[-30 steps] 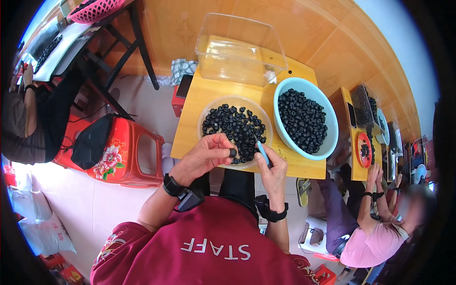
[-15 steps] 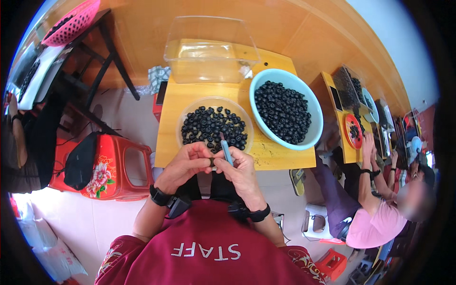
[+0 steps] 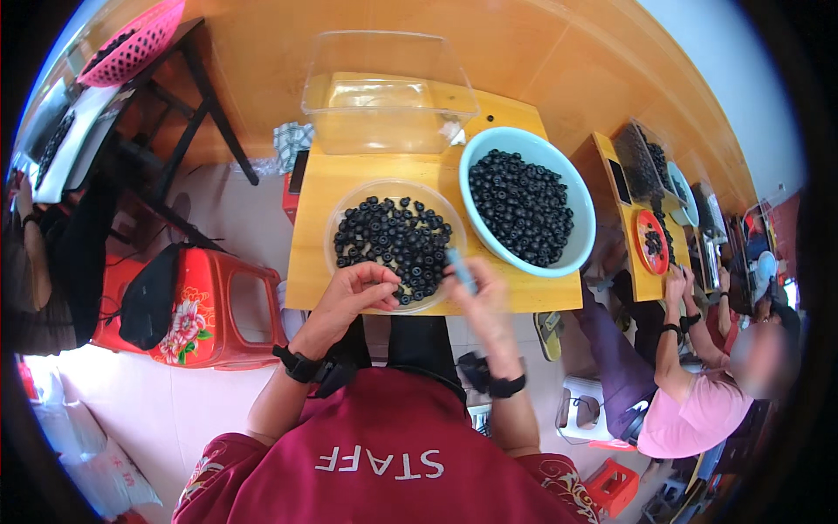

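My left hand (image 3: 353, 293) is at the near edge of a shallow clear round tray (image 3: 329, 236), thumb and fingers pinched together; whatever lies between the fingertips is too small to make out. Heaped in the tray are several small round black bead-like pieces (image 3: 384, 229), some showing a hole in the middle. My right hand (image 3: 484, 301), smeared by motion, is closed around a slim tool with a light blue handle (image 3: 461, 269) at the tray's right edge. Right of the tray stands a pale blue basin (image 3: 587, 223) full of similar black pieces (image 3: 521, 205).
A clear plastic box (image 3: 375, 131) sits at the back of the yellow table (image 3: 305, 253). A red stool (image 3: 196, 306) holds a black bag (image 3: 148, 297) at left. To the right, a person in pink (image 3: 698, 410) works at another table with a red plate (image 3: 642, 240).
My hands have come apart. The right hand has moved right with the blue-handled tool; the small dark piece earlier held between both hands' fingertips no longer shows clearly there.
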A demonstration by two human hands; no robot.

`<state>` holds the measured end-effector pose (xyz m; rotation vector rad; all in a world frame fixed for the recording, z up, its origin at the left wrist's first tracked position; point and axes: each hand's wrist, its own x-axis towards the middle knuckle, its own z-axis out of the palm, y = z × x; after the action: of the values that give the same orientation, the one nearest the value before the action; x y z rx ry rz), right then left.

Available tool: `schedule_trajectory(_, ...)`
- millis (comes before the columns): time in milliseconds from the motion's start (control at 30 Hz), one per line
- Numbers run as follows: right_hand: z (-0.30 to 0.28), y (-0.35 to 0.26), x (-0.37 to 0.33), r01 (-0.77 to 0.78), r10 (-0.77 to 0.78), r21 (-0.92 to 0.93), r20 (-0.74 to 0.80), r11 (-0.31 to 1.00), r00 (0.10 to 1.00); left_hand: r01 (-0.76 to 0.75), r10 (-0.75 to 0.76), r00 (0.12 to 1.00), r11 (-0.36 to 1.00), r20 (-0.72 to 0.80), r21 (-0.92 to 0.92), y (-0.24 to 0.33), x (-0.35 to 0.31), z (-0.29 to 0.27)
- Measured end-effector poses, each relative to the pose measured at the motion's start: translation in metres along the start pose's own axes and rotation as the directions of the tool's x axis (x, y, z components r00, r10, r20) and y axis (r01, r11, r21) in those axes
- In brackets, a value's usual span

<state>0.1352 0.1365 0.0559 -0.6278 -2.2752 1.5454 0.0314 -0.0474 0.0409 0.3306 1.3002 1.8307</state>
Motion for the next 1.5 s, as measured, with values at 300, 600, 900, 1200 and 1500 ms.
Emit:
schedule_trajectory(300, -0.081, -0.014, 0.045, 0.286, -0.393, -0.270, -0.646, 0.920, 0.655, -0.119, 0.162, 0.973, 0.963, -0.167, 0.240, -0.017, 0.004, -0.022)
schedule_trajectory(600, 0.027, 0.025, 0.023, 0.289, -0.323, -0.409, -0.016, 0.866, 0.946, -0.113, 0.162, 0.969, 0.962, -0.185, 0.249, -0.017, 0.006, -0.021)
schedule_trajectory(900, 0.025, 0.034, 0.014, 0.184, -0.228, -0.385, -0.073, 0.905, 0.971, -0.239, 0.339, 0.940, 0.722, -0.031, 0.650, -0.031, 0.034, -0.010)
schedule_trajectory(1200, 0.029, 0.052, 0.011, 0.030, -0.052, -0.107, -0.216, 0.994, 0.975, -0.314, 0.397, 0.902, 0.330, 0.171, 0.890, -0.046, 0.060, 0.014)
schedule_trajectory(1500, 0.031, 0.054, 0.011, 0.035, -0.059, -0.125, -0.195, 0.991, 0.979, -0.332, 0.439, 0.870, 0.188, 0.223, 0.924, -0.049, 0.059, 0.022)
